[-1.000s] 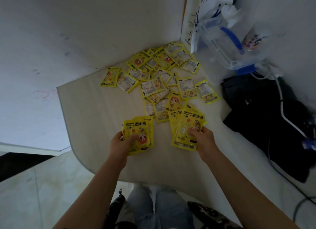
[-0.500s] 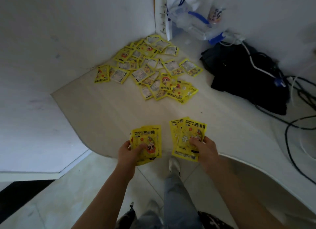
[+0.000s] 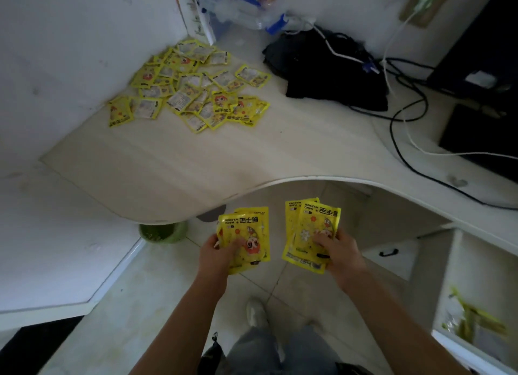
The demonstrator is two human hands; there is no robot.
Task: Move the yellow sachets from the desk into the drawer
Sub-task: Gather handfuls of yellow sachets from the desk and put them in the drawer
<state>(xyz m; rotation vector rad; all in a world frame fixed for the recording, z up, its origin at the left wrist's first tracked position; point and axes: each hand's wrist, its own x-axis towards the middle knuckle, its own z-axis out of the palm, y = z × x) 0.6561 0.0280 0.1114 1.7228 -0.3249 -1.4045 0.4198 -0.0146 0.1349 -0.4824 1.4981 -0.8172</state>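
Observation:
My left hand [image 3: 217,255] grips a small stack of yellow sachets [image 3: 246,229], thumb on top. My right hand [image 3: 337,252] grips a second stack of yellow sachets [image 3: 308,226] the same way. Both stacks hang over the floor, in front of the desk's curved edge [image 3: 252,188]. A pile of several more yellow sachets [image 3: 193,91] lies in the desk's far left corner. An open white drawer [image 3: 448,285] at the lower right holds some yellow sachets [image 3: 473,318].
Black cloth [image 3: 330,74] and black and white cables [image 3: 403,116] lie on the desk's right part, with a plastic bag [image 3: 241,13] in the back corner. A green bin [image 3: 162,231] stands under the desk. A cabinet with a black handle [image 3: 388,252] sits beside the drawer.
Both hands have drawn back from the desk with their stacks and now hold them over the floor. The view has swung right, bringing the open drawer into sight.

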